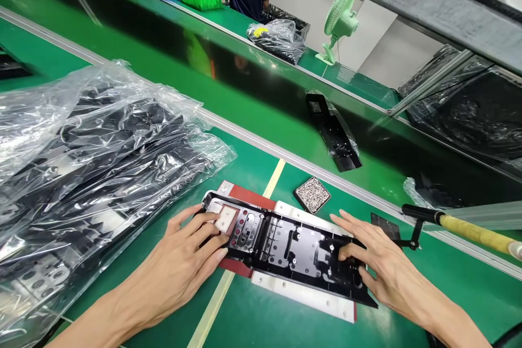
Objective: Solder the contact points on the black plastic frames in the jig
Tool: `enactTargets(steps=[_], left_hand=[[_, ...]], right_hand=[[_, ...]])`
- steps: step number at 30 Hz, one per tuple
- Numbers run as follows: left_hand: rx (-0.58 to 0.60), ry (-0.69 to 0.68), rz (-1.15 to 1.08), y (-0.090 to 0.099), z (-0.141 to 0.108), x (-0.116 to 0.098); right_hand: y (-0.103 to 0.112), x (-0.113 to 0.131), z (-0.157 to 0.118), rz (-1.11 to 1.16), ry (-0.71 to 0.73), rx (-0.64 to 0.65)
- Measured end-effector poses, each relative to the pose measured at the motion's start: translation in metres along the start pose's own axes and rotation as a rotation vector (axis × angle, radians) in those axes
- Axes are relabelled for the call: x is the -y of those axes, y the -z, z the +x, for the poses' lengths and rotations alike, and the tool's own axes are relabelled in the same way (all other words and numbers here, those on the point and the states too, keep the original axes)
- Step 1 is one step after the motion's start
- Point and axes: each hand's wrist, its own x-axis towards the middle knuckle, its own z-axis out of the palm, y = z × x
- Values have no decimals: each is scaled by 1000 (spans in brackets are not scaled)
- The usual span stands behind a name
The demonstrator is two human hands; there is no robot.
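Now our left hand (179,256) and right hand (378,256), fingers spread, touch both ends of the black plastic cover (287,250) on the red-and-white holder (302,298), which might slip if we push crooked.

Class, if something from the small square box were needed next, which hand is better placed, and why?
Probably the right hand: it is closer to the square box, with some fingers extended toward it. The left hand is farther off, at the opposite end of the black panel.

Green bench (253,323) with bagged black parts (101,163), red-and-white fixture (302,297), small square box (312,194).
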Motion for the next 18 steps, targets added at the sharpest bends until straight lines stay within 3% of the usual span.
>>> enactTargets(steps=[5, 12, 18], left_hand=[[-10, 2, 0, 2, 2, 1], [-43, -14, 39, 1, -5, 4], [-39, -40, 103, -3, -10, 6]], right_hand=[[-4, 2, 4, 48, -40, 30], [-14, -2, -7, -12, 2, -86], [-14, 2, -8, -41, 3, -98]])
